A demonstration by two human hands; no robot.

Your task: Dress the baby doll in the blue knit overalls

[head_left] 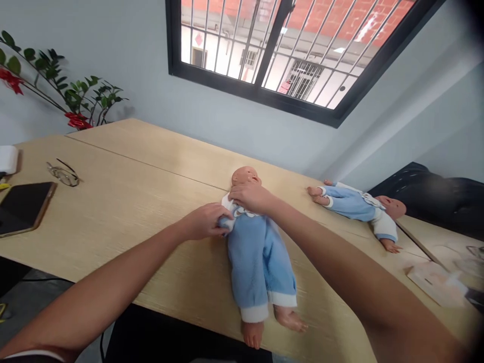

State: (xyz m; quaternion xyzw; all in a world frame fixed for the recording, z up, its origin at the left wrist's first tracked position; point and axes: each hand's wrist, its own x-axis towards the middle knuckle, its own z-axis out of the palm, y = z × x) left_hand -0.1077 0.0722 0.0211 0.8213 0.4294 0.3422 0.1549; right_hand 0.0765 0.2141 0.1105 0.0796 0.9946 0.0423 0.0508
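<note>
Lying on its back near the front edge of the wooden table (pixel 124 201), a baby doll (pixel 257 247) in a blue suit with white cuffs points its bare feet toward the camera and its head toward the wall. The left hand (pixel 204 222) is closed around the doll's sleeve at the near shoulder, fingers pinching the white and blue cloth. The right hand (pixel 251 195) rests on the doll's upper chest just below the chin, fingers curled and pressing on the white collar; whether it grips the cloth cannot be told. A second doll (pixel 359 206) in matching clothes lies well apart to the right, on the same table. At the left end lie a dark tablet (pixel 22 206) and a pair of glasses (pixel 63 174), with a potted plant (pixel 71 98) with red flowers behind them. A barred window (pixel 287 50) sits in the wall above.
</note>
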